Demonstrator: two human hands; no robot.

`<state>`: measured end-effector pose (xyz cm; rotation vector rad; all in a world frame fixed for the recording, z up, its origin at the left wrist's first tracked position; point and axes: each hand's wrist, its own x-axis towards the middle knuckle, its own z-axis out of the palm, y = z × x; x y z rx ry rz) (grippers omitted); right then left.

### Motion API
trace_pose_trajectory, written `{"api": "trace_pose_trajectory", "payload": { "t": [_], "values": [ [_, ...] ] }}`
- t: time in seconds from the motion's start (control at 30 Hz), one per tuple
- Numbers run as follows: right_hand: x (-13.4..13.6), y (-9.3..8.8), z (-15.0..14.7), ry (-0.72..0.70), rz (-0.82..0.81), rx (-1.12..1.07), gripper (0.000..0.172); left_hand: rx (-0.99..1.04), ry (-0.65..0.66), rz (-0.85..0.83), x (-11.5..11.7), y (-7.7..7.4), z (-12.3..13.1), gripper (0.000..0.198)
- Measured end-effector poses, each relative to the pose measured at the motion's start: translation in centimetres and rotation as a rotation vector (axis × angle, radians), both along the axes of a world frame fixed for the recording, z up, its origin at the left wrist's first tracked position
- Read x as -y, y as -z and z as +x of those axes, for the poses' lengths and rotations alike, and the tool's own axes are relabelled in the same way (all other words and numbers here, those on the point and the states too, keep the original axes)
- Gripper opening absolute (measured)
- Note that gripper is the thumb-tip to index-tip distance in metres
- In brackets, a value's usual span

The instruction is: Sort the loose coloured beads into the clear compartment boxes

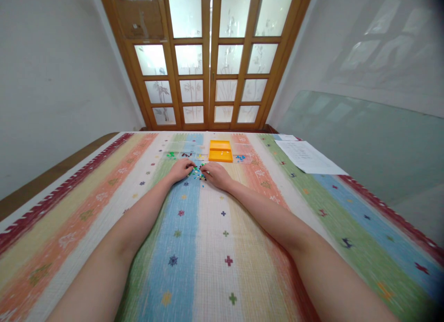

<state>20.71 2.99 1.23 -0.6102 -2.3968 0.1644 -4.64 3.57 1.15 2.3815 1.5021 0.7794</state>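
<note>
A small mixed pile of tiny green, blue, white, yellow and dark pieces (197, 172) lies on the striped tablecloth between my two hands. At its left edge is my left hand (181, 170), fingers curled and pressed together. My right hand (216, 175) reaches in from the other side, its fingers bent down onto the pieces. Anything between the fingertips of either hand is too small to make out. Just behind stands an open orange box (221, 145) with a few pale bits inside. Sorted by colour nearby are green pieces (170, 155), dark brown pieces (186, 155), a few yellow ones (200, 157) and blue pieces (240, 158).
Clear plastic sheets or trays seem to lie under the sorted groups, their edges faint. White printed papers (308, 156) rest at the table's right side. The patterned tablecloth (211, 248) covers the table. Beyond it are wood-framed glass doors (212, 77).
</note>
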Motion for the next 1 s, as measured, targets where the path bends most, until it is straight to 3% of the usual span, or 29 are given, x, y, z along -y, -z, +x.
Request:
{"api": "trace_pose_trajectory", "payload": {
  "t": [0.33, 0.5, 0.8, 1.0],
  "values": [
    [-4.6, -0.2, 4.1, 0.352, -0.194, -0.362, 0.015, -0.060, 0.017, 0.006, 0.4, -0.4, -0.1, 0.026],
    [-4.7, -1.3, 5.6, 0.492, -0.347, -0.477, 0.025, -0.077, 0.020, 0.008, 0.4, -0.5, -0.1, 0.025],
    [-3.2, -2.9, 6.0, 0.490, -0.450, -0.538, 0.033, -0.083, 0.016, 0.018, 0.6, -0.6, 0.0, 0.024],
    [-2.5, -3.3, 5.8, 0.421, -0.431, -0.600, 0.033, -0.082, 0.023, 0.020, 0.5, -0.5, -0.1, 0.024]
  ]
}}
